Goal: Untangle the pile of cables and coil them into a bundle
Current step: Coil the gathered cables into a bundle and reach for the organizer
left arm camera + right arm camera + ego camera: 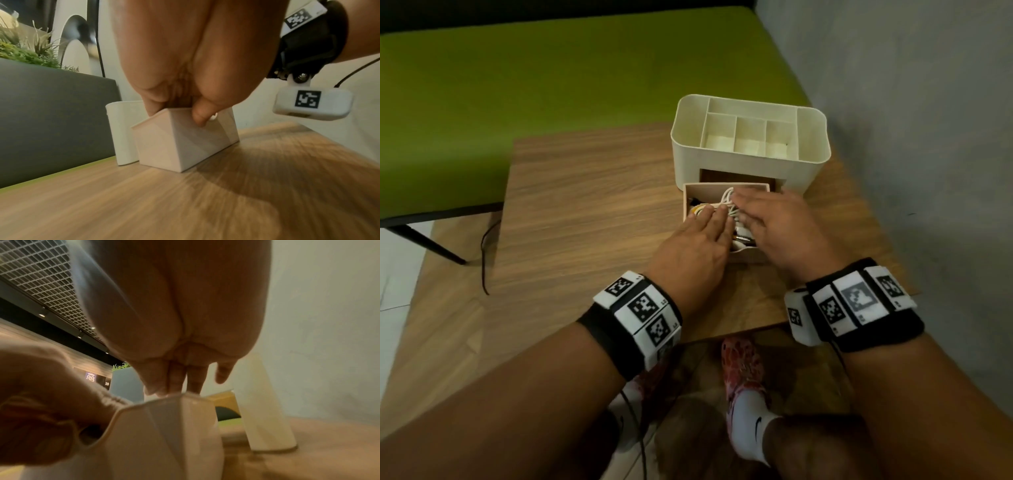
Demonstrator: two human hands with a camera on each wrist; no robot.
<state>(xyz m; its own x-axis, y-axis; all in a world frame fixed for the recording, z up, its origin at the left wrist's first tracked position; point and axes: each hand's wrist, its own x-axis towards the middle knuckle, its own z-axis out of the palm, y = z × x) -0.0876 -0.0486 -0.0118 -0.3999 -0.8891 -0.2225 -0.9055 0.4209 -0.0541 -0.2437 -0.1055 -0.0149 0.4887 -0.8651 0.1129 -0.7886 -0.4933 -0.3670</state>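
Note:
A tangle of white, yellow and black cables (725, 202) lies in a small cream drawer (726, 186) pulled out of a cream organiser (685, 161) on the wooden table. My left hand (714, 219) lies flat on the cables from the near left, fingers straight. In the left wrist view its fingers (153, 105) dip inside the drawer (164, 142) while the thumb rests on the outer wall. My right hand (760, 209) hovers flat over the drawer's right half, and its straight fingers (176, 379) reach the drawer rim (164, 402). Most of the cables are hidden under both hands.
The organiser's top compartments (750, 137) hold nothing I can see. The wooden table (585, 205) stretches bare to the left. A green bench (551, 85) stands behind it, a grey wall (911, 120) to the right. A black cord (484, 253) hangs off the table's left edge.

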